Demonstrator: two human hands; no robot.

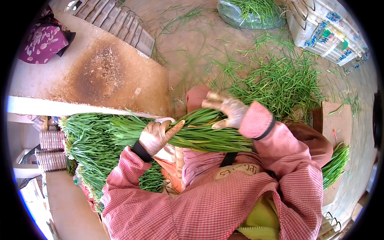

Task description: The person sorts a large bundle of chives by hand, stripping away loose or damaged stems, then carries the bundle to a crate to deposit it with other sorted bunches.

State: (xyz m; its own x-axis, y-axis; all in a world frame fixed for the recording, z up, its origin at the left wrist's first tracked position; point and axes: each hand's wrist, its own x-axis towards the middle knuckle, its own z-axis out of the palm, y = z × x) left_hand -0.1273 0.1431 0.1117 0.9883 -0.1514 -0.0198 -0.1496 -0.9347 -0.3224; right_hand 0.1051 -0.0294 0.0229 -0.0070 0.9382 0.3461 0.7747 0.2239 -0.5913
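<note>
A bunch of long green chives (212, 138) lies crosswise over my lap. My left hand (157, 137), in a thin clear glove, is closed around the bunch toward its left part. Over the right part is my right hand (230, 109), also gloved, with its fingers spread and its thumb close to the leaves; whether it touches them I cannot tell. At my left a big heap of chives (94, 140) is stacked, with pale ends along its outer edge.
Loose green leaves (280, 86) litter the floor ahead on the right. Beyond them are a leaf-filled plastic bag (236, 18) and white crates (328, 44). A stained table (120, 76) stands front left. More chives (337, 164) lie on cardboard (336, 116) at my right.
</note>
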